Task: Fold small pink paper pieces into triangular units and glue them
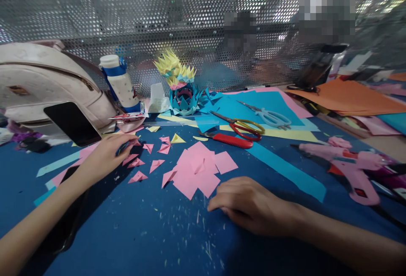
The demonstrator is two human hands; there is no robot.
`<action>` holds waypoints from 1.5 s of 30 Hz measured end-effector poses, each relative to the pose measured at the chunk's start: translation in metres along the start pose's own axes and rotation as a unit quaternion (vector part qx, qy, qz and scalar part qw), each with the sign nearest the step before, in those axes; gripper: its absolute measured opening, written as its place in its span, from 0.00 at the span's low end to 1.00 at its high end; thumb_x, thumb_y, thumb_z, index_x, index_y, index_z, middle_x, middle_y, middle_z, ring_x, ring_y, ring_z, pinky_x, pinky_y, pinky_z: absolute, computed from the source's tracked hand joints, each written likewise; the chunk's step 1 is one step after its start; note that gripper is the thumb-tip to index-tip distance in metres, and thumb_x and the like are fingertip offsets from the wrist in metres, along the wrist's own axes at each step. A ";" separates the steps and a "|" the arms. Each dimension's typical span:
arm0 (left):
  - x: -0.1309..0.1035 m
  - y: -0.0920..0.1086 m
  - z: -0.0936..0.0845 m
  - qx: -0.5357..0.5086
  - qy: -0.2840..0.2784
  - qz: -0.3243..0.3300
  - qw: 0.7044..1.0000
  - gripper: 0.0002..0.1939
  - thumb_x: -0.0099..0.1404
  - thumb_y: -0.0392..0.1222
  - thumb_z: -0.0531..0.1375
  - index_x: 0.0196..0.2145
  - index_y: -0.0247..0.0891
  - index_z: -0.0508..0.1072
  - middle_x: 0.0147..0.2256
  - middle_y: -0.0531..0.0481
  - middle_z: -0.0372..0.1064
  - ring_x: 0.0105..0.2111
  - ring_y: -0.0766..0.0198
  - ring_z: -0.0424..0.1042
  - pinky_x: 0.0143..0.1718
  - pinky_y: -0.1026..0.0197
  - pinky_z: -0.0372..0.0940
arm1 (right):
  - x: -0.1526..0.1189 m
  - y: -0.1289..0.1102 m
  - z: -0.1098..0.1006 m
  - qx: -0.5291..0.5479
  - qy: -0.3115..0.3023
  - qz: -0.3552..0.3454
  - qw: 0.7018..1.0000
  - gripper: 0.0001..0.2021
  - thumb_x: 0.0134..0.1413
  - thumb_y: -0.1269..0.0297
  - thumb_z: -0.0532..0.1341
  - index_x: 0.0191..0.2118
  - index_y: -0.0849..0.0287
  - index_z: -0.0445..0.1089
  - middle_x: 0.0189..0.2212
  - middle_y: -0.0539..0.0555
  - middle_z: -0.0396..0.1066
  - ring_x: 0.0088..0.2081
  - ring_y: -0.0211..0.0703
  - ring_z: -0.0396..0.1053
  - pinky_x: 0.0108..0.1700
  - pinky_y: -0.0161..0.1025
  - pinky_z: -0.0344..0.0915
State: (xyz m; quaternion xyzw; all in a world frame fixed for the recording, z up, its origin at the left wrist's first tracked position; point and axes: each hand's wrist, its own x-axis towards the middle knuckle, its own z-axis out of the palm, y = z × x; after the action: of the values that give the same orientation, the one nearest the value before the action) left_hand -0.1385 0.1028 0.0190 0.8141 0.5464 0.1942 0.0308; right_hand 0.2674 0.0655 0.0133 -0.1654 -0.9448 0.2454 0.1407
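Observation:
My left hand [106, 155] reaches over small folded pink paper triangles [138, 177], its thumb and fingertips closed around one folded pink paper triangle [135, 142]. Several more of these lie scattered just right of the fingers. At the table's middle is a loose pile of pink paper squares [190, 170], with a folded piece on top. Just right of and below that pile, my right hand [247, 204] rests on the blue table, fingers loosely curled together, and I see nothing in them.
Behind the squares lie a red-handled tool [233, 140], red-and-yellow scissors [244, 128] and pale blue scissors [272, 117]. A pink glue gun [352, 166] lies right. A folded-paper model [184, 94], bottle [119, 83], backpack [47, 77] and tilted phone [72, 123] stand at the back and left.

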 end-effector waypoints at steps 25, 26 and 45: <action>-0.006 0.047 0.014 -0.008 -0.088 0.111 0.990 0.20 0.78 0.48 0.50 0.65 0.52 0.63 0.64 0.48 0.63 0.64 0.49 0.59 0.67 0.38 0.47 | 0.001 -0.002 0.000 0.004 0.000 -0.001 1.000 0.14 0.69 0.70 0.48 0.49 0.57 0.70 0.40 0.54 0.77 0.39 0.40 0.72 0.43 0.36 0.63; -0.007 0.049 0.017 -0.010 -0.094 0.113 0.989 0.21 0.78 0.49 0.50 0.65 0.52 0.62 0.64 0.48 0.63 0.64 0.50 0.60 0.68 0.37 0.43 | 0.001 -0.002 0.000 0.003 -0.001 0.001 1.000 0.14 0.69 0.70 0.49 0.49 0.56 0.70 0.40 0.54 0.77 0.39 0.40 0.72 0.43 0.37 0.63; 0.005 0.065 0.019 -0.019 -0.069 0.096 0.993 0.27 0.79 0.49 0.50 0.71 0.45 0.48 0.68 0.41 0.55 0.67 0.48 0.57 0.68 0.34 0.45 | 0.003 -0.002 0.000 0.013 0.010 -0.014 1.000 0.13 0.67 0.71 0.50 0.47 0.57 0.71 0.38 0.52 0.76 0.37 0.39 0.71 0.40 0.36 0.61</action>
State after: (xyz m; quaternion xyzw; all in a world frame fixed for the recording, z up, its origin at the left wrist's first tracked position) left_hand -0.0733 0.0838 0.0203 0.8738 0.4582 0.1498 0.0649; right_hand 0.2646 0.0651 0.0149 -0.1534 -0.9422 0.2539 0.1560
